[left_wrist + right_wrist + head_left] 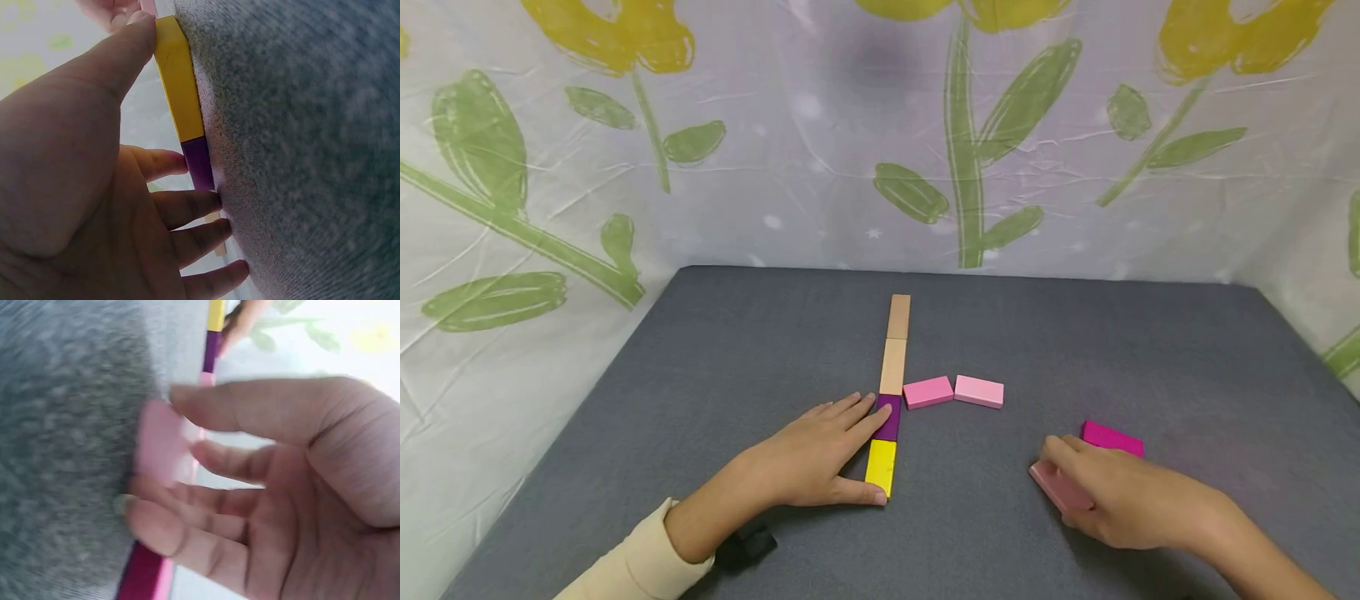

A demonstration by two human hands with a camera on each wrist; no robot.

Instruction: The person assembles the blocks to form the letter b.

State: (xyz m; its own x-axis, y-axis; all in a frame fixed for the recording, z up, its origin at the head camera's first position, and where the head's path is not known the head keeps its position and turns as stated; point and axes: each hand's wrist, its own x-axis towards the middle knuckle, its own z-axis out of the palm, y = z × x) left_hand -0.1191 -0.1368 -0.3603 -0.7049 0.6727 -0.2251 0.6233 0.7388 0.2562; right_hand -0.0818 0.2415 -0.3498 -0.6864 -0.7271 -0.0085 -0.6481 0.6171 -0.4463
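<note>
My left hand (805,463) lies along the left side of a straight row of wooden blocks, fingers spread. Its index fingertip touches the purple block (890,427), and its thumb tip is at the near end of the yellow block (180,84). Beyond them the row continues with a light beige block (892,367) and a tan block (899,317). Over on the right, my right hand (1138,498) pinches a dusty pink block (161,444) between thumb and fingers, close over the table. Just behind that hand is a magenta block (1116,438), partly covered by it.
Branching right from the row are a pink block (928,392) and a light pink block (979,392), end to end at a slight angle. A dark grey cloth covers the table (737,333). A flowered curtain (820,150) hangs behind. A black object (748,546) sits by the left wrist.
</note>
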